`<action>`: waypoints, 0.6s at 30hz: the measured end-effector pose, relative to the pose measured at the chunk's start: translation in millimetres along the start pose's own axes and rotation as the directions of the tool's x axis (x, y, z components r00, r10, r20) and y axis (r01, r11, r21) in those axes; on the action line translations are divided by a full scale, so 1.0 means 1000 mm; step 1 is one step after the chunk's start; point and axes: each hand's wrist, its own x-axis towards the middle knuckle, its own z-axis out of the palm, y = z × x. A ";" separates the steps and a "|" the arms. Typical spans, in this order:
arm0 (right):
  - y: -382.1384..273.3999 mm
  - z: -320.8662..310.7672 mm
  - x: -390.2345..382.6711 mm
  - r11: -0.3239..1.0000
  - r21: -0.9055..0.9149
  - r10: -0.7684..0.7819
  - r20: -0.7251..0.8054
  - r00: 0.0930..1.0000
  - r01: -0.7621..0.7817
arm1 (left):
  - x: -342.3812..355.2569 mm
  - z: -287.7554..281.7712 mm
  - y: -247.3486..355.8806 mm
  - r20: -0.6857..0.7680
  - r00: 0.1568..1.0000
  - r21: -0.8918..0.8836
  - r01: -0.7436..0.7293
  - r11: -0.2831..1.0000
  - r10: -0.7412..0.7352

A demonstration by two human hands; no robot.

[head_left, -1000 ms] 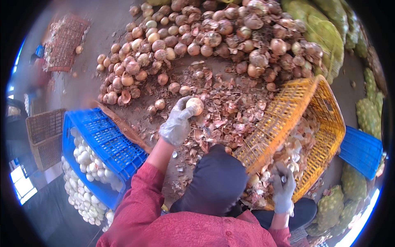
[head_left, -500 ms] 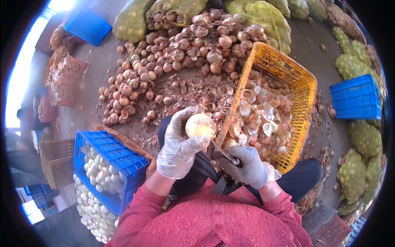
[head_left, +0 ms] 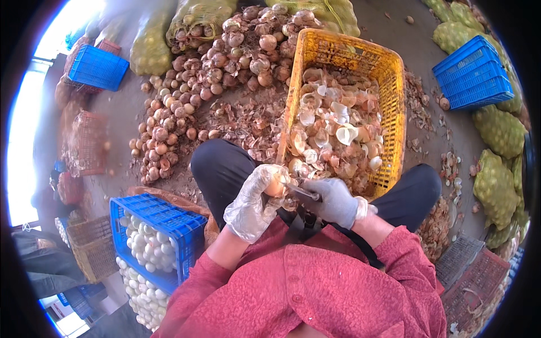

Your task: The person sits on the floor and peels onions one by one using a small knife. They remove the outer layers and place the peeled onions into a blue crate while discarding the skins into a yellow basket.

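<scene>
The knife (head_left: 304,192) is being held flatter than half a second ago, its long axis running from the right hand (head_left: 332,200) leftward and slightly away from the body to the onion (head_left: 276,185). The round, brownish onion is being gripped by the left hand (head_left: 252,203), in crinkled clear film, just nearside of a slatted yellow plastic crate (head_left: 393,107); its axis is being obscured by fingers. The knife handle is being clasped in grey glove fabric.
</scene>
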 end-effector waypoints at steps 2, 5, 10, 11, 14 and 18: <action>-0.003 0.005 -0.012 0.910 0.292 0.232 0.231 0.945 -0.295 | 0.001 0.000 -0.007 0.032 0.991 -0.189 0.130 0.973 -0.126; 0.010 -0.002 -0.026 0.840 0.430 0.212 0.303 0.929 -0.332 | 0.004 0.005 -0.011 0.066 0.970 -0.396 0.240 0.886 -0.234; 0.004 -0.008 -0.042 0.955 0.281 -0.064 -0.121 0.991 0.096 | 0.001 0.010 -0.025 0.047 0.963 -0.225 0.270 0.936 -0.266; 0.010 0.003 -0.030 0.955 0.127 -0.224 -0.286 0.931 0.269 | 0.000 0.017 -0.023 0.070 0.957 -0.103 0.286 0.953 -0.280; 0.001 0.010 -0.024 0.888 0.453 0.056 -0.280 0.958 0.081 | -0.004 0.027 -0.010 0.129 0.905 -0.254 0.426 0.868 -0.406; -0.024 0.014 -0.033 0.607 0.792 0.168 -0.213 0.962 0.069 | -0.007 0.027 -0.004 0.158 0.952 -0.268 0.298 0.916 -0.263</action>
